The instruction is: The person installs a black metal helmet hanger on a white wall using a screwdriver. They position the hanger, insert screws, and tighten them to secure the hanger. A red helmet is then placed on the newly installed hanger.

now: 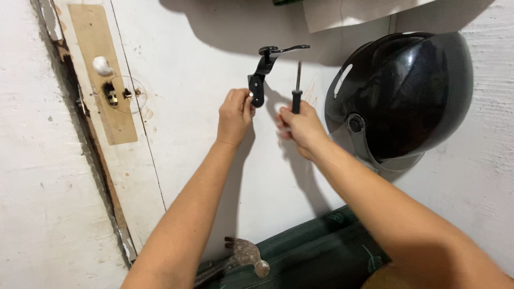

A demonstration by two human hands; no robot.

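A black metal wall hook bracket rests against the white wall, its lower end by my left hand. That hand pinches a small silvery screw at the bracket's base and presses the bracket to the wall. My right hand grips a screwdriver by its black handle. The thin shaft points up, just right of the bracket and apart from it.
A black helmet with a visor hangs on the wall at the right. A hammer lies on dark green fabric below. At left a door frame carries a tan strip with a lock hole.
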